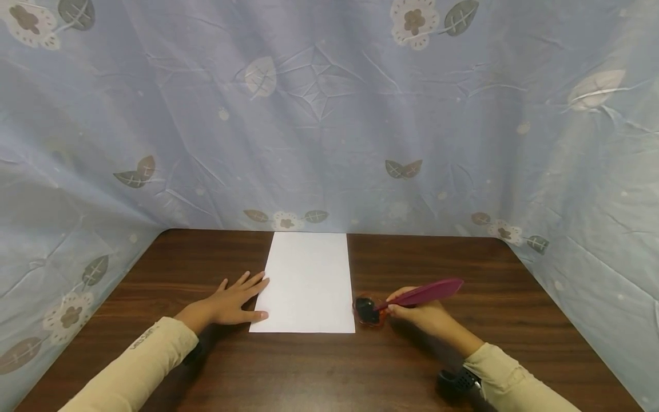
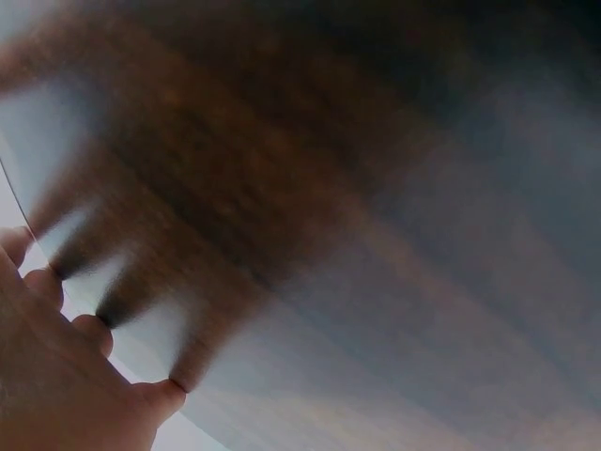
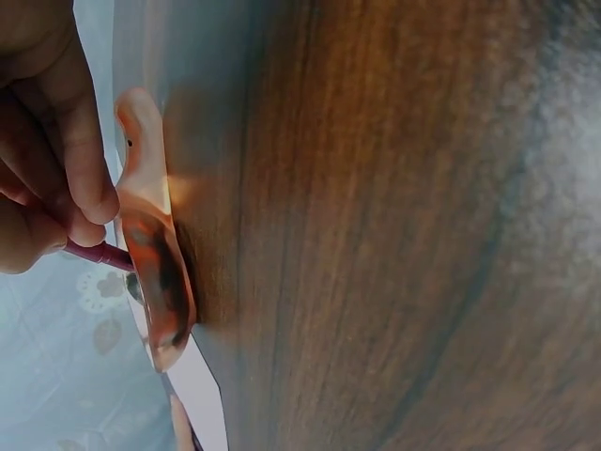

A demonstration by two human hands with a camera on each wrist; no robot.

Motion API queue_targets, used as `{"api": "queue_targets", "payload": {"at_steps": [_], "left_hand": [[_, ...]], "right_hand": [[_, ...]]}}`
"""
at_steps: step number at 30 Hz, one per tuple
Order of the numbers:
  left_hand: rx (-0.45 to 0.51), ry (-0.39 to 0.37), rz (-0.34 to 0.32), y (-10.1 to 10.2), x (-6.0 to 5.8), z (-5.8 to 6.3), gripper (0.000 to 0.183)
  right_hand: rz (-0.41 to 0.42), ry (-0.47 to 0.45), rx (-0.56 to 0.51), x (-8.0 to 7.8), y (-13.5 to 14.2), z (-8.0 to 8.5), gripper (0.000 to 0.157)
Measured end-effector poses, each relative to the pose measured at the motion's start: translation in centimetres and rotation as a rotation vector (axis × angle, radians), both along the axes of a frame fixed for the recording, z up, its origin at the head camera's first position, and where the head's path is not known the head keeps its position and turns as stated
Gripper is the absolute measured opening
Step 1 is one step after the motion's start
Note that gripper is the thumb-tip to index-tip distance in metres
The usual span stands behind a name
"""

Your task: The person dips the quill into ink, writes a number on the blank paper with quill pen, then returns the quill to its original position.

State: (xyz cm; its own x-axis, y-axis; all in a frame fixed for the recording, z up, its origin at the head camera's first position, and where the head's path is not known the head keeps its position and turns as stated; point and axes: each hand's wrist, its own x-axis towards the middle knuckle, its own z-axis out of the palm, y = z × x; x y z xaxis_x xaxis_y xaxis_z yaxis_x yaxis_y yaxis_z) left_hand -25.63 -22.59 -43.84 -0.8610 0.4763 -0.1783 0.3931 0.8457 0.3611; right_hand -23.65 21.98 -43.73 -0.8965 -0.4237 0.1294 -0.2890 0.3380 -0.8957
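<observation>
A blank white sheet of paper lies flat on the table. My left hand rests with spread fingers at its left edge, thumb and fingertips touching the sheet. To the right of the sheet sits a small orange translucent dish holding dark liquid. My right hand pinches a magenta feather pen near its lower end, the plume slanting up to the right. In the right wrist view the pen's thin shaft dips into the dish, its tip hidden behind the wall.
The dark wood-grain table is closed in at the back and sides by a pale blue curtain with leaf and flower prints. A dark band is on the right wrist. The dish stands close to the paper's right edge.
</observation>
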Motion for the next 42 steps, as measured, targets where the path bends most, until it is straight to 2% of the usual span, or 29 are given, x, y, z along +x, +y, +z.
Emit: {"api": "queue_targets", "payload": {"at_steps": [11, 21, 30, 42], "left_hand": [[0.005, 0.004, -0.008, 0.02, 0.08, 0.12, 0.085], [0.010, 0.005, 0.003, -0.46, 0.32, -0.24, 0.087], [0.019, 0.002, -0.012, -0.26, -0.07, -0.27, 0.086], [0.015, 0.004, -0.012, -0.26, -0.04, -0.15, 0.086]], "right_hand": [[-0.025, 0.057, 0.086, 0.03, -0.37, 0.27, 0.016], [0.008, 0.081, 0.094, 0.17, -0.76, 0.46, 0.015], [-0.012, 0.122, 0.103, 0.40, -0.50, 0.46, 0.015], [-0.048, 0.094, 0.124, 0.55, -0.79, 0.52, 0.014]]}}
